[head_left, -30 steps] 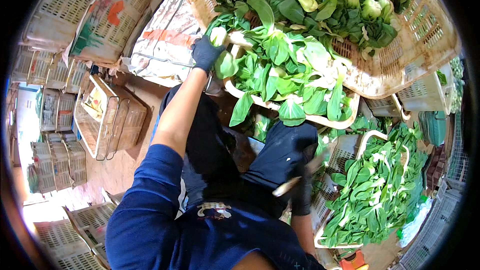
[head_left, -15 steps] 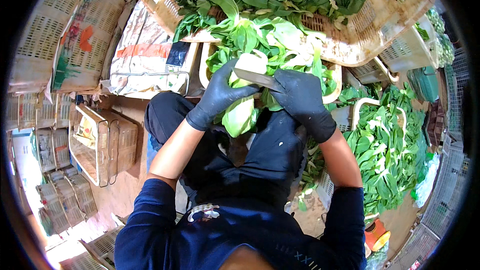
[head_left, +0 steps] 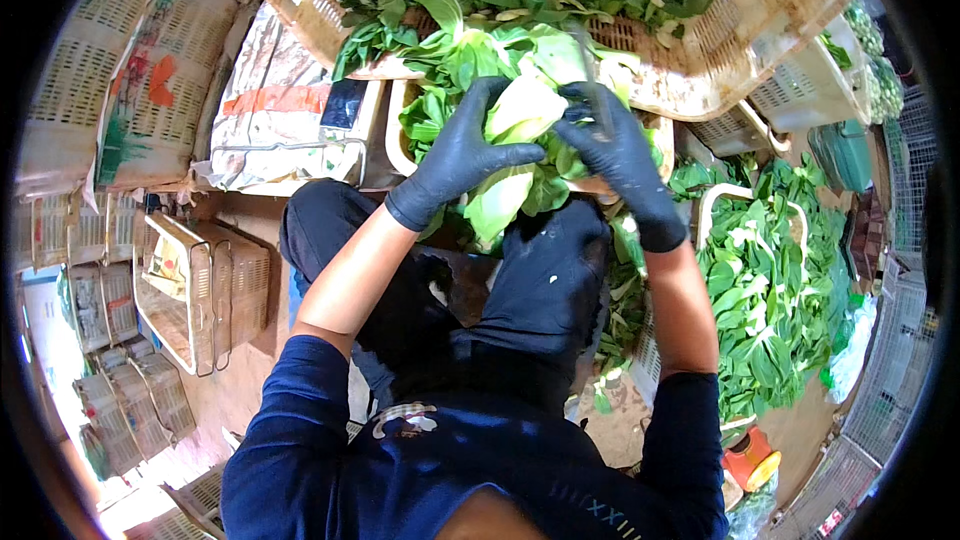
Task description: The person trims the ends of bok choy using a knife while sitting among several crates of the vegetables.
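Observation:
A pale green bok choy head (head_left: 525, 110) is gripped in my black-gloved left hand (head_left: 462, 152), its white base turned away from me and its leaves hanging over my lap. To its right, my gloved right hand (head_left: 622, 155) holds a knife (head_left: 598, 105) with the blade pointing up and away, smeared by motion. The blade stands apart from the bok choy. Beneath both hands, a cream crate (head_left: 398, 140) carries more loose bok choy, partly hidden by the hands.
A large stained crate (head_left: 690, 90) of leafy greens tilts over the far side. At the right, another crate (head_left: 706, 215) overflows with bok choy. On the left lie a wrapped stack (head_left: 270, 110) with a dark phone-like slab (head_left: 344, 105) and an empty-looking crate (head_left: 235, 275).
The knife has left the bok choy's base and swung upright. My right hand has moved up and opened away from my left, which shifted slightly right with the bok choy.

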The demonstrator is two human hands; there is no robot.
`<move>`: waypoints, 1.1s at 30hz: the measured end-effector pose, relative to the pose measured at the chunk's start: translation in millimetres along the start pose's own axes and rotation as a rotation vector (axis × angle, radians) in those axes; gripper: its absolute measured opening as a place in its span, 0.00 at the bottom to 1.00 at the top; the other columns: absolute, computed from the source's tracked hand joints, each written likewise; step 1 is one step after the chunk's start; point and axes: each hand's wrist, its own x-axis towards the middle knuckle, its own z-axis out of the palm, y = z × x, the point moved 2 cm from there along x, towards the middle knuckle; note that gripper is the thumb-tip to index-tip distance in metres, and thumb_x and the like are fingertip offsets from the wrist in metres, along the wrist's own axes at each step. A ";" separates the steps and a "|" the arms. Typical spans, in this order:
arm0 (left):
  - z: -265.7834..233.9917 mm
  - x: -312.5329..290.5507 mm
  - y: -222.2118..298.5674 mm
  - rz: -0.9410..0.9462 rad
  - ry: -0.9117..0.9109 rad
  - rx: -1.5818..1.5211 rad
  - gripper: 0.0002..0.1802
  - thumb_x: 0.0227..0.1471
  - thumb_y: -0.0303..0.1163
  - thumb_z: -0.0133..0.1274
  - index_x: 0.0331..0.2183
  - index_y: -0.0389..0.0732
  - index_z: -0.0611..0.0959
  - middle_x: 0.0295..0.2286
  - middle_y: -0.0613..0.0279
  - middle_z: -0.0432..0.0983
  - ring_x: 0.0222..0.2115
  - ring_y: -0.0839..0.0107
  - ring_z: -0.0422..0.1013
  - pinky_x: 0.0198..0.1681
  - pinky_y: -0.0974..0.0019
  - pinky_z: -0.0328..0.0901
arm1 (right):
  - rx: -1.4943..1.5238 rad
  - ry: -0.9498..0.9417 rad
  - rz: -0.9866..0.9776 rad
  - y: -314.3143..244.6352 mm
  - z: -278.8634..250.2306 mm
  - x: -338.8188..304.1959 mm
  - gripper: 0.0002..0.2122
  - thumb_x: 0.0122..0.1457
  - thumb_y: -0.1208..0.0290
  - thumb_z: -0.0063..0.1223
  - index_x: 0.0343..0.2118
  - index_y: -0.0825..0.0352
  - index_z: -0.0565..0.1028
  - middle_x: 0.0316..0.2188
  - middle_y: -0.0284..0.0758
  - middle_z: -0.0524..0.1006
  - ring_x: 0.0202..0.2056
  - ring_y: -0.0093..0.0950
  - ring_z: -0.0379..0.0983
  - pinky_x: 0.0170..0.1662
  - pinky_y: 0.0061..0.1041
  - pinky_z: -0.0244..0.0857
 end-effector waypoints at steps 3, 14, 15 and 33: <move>6.0 4.6 4.8 0.101 -0.069 0.011 0.42 0.39 0.41 0.62 0.51 0.33 0.61 0.45 0.48 0.65 0.47 0.63 0.63 0.51 0.63 0.57 | 0.029 -0.008 0.018 0.6 9.5 3.3 0.24 0.46 0.63 0.60 0.43 0.71 0.68 0.30 0.36 0.73 0.32 0.23 0.69 0.36 0.22 0.64; -5.9 23.9 -12.6 -0.101 -0.071 -0.015 0.34 0.43 0.39 0.57 0.50 0.33 0.65 0.44 0.55 0.68 0.45 0.68 0.64 0.50 0.66 0.57 | -0.626 0.226 -0.173 30.5 -29.1 37.2 0.28 0.43 0.53 0.60 0.42 0.70 0.70 0.35 0.48 0.74 0.36 0.42 0.71 0.40 0.32 0.64; -4.4 25.1 -20.1 -0.042 -0.043 0.039 0.35 0.44 0.39 0.56 0.50 0.32 0.65 0.44 0.55 0.67 0.45 0.68 0.64 0.50 0.66 0.57 | -0.454 0.170 -0.067 33.2 -19.3 36.4 0.27 0.44 0.55 0.60 0.43 0.71 0.69 0.36 0.45 0.73 0.36 0.37 0.71 0.41 0.29 0.63; -12.1 24.6 -11.1 -0.280 -0.460 -0.527 0.28 0.45 0.36 0.55 0.45 0.30 0.71 0.39 0.58 0.72 0.39 0.75 0.67 0.46 0.72 0.61 | 0.086 -0.274 0.356 27.7 -50.2 28.2 0.19 0.44 0.66 0.60 0.40 0.67 0.74 0.24 0.31 0.74 0.21 0.17 0.66 0.25 0.17 0.60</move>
